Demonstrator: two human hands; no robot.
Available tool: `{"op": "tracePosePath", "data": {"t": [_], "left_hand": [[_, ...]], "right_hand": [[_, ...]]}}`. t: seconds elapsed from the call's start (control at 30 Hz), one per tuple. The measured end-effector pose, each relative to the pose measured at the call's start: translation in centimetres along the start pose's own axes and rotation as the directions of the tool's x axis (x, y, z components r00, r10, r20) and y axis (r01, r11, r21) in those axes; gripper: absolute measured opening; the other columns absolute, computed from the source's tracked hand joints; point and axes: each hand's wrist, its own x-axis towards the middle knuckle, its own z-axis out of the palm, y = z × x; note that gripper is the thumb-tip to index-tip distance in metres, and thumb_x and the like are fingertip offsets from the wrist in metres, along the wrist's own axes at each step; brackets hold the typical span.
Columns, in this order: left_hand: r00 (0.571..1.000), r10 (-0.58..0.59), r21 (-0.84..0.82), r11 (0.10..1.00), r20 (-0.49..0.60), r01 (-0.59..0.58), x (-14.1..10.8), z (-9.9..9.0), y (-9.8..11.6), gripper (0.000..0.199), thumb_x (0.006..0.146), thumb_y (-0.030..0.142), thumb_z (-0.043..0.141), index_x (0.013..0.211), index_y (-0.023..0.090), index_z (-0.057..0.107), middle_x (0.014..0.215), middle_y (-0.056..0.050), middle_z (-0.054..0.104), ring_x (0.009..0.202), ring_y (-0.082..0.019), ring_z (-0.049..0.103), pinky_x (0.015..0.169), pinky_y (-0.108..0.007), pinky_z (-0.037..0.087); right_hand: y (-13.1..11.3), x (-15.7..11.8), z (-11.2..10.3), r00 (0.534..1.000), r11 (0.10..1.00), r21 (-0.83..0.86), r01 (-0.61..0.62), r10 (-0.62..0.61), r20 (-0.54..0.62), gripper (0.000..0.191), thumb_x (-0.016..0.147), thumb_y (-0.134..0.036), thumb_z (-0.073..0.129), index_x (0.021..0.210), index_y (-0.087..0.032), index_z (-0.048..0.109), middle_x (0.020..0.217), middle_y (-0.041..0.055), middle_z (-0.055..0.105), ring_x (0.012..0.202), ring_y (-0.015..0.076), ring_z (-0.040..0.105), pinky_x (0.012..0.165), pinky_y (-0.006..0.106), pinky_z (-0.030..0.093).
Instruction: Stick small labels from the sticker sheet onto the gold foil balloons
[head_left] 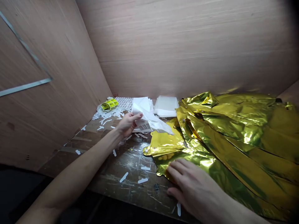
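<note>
My left hand (128, 124) pinches a limp white plastic or paper sheet (146, 113) at its edge, above a printed white sheet (143, 127). My right hand (191, 186) lies flat, fingers spread, on a crumpled pile of gold metallic foil balloons (233, 137), near the pile's front edge. A foil corner (163, 146) lies between my hands, nearer the left one. Neither hand holds the pile's far side.
A stack of clear plastic sheets (165, 106) and a yellow-labelled roll (108, 105) stand at the back. White paper strips (123, 177) lie scattered over the scratched dark tabletop (130, 165). Wood-veneer walls (187, 46) close in the back and left.
</note>
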Motion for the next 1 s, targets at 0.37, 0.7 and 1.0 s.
{"op": "tracePosePath", "data": {"t": [0.37, 0.7, 1.0], "left_hand": [[0.999, 0.051, -0.07, 0.996, -0.007, -0.052, 0.7, -1.8, -0.4, 0.021, 0.076, 0.02, 0.083, 0.091, 0.009, 0.072, 0.084, -0.007, 0.074, 0.07, -0.014, 0.072, 0.072, -0.026, 0.063], [0.997, 0.062, -0.113, 0.991, -0.043, -0.067, 0.7, -1.6, 0.1, 0.014, 0.079, 0.017, 0.079, 0.088, 0.009, 0.072, 0.083, -0.006, 0.074, 0.068, -0.013, 0.071, 0.069, -0.024, 0.062], [0.997, 0.038, -0.163, 0.985, -0.073, -0.049, 0.5, -1.4, 0.8, 0.007, 0.082, 0.016, 0.074, 0.082, 0.011, 0.069, 0.074, -0.005, 0.073, 0.063, -0.014, 0.07, 0.068, -0.027, 0.062]], "right_hand": [[-1.2, -3.0, 1.1, 0.993, 0.984, -0.142, 0.112, -0.106, 0.053, 0.041, 0.086, -0.015, 0.052, 0.121, -0.006, 0.072, 0.126, 0.019, 0.069, 0.117, 0.0285, 0.067, 0.096, 0.035, 0.06], [0.8, -2.6, 0.4, 0.98, 0.99, -0.122, 0.067, -0.088, -0.18, 0.05, 0.092, 0.0, 0.04, 0.137, -0.017, 0.054, 0.104, 0.0116, 0.071, 0.091, 0.0244, 0.071, 0.083, 0.037, 0.061], [13.4, 2.2, -13.1, 0.675, 0.701, 0.213, -0.68, 0.713, -0.189, 0.039, 0.09, -0.05, 0.068, 0.097, -0.013, 0.077, 0.07, 0.0094, 0.072, 0.049, 0.0173, 0.064, 0.04, 0.025, 0.04]]}}
